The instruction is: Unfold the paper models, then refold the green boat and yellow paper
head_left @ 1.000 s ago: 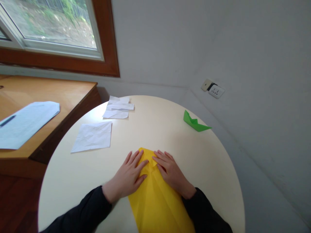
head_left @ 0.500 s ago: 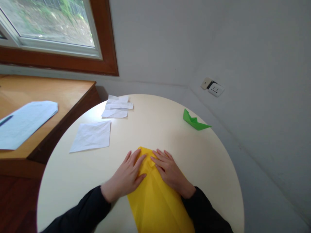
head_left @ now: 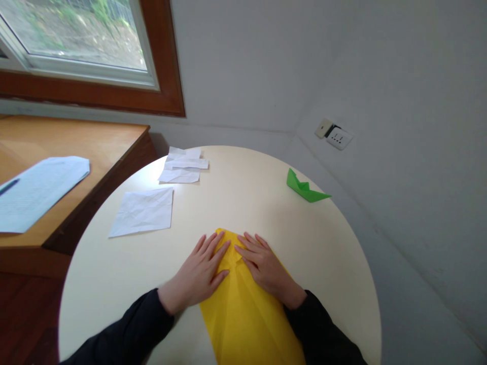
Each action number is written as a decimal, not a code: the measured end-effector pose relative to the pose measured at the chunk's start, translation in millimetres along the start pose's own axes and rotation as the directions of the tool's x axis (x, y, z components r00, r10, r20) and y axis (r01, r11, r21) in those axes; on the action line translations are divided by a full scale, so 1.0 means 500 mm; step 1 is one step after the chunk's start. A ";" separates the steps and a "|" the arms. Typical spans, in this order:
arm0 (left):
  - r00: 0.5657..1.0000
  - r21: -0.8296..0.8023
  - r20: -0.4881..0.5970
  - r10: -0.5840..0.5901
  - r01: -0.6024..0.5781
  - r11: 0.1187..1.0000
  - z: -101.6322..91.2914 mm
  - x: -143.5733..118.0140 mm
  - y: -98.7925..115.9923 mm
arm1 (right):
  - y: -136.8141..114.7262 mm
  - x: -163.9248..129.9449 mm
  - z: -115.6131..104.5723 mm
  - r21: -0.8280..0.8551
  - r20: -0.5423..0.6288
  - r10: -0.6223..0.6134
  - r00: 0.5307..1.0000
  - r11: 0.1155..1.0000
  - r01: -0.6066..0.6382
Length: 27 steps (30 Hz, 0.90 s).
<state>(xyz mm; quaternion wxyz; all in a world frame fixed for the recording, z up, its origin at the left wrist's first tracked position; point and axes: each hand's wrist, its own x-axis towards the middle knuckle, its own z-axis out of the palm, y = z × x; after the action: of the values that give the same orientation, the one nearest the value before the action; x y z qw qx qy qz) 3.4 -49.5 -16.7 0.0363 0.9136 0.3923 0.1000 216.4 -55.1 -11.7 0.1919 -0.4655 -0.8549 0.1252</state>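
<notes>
The yellow sheet [head_left: 247,319] is thin matt paper, smooth apart from a few sharp creases, and light shows faintly through its folded layers. The round worktop [head_left: 243,203] is a cream laminate with a soft satin sheen, brightest near the window. The white sheet [head_left: 142,212] is matt paper, crumpled and then flattened, and the small stack [head_left: 182,166] behind it looks the same. The green boat [head_left: 304,188] is crisp matt paper. The side desk [head_left: 76,142] is varnished wood with a warm gloss. The sleeves [head_left: 129,329] are dark matt cloth.
</notes>
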 end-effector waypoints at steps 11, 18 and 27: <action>1.000 0.030 0.012 0.005 -0.005 1.000 0.005 -0.001 -0.004 | 0.000 0.000 -0.008 -0.007 0.036 -0.003 0.999 1.000 0.003; 1.000 0.034 -0.008 -0.002 0.002 0.999 0.007 -0.003 -0.004 | -0.001 -0.003 -0.005 -0.014 0.013 0.014 1.000 1.000 -0.013; 1.000 0.037 0.003 0.010 -0.010 0.999 0.004 -0.001 -0.005 | -0.001 -0.002 -0.006 -0.036 0.048 0.024 0.999 0.999 -0.023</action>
<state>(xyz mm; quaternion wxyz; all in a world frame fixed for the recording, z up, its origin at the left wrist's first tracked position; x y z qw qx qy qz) 1.8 -48.3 -19.3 0.0193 0.9163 0.3894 0.0917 217.7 -56.1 -9.2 0.1615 -0.4757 -0.8558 0.1233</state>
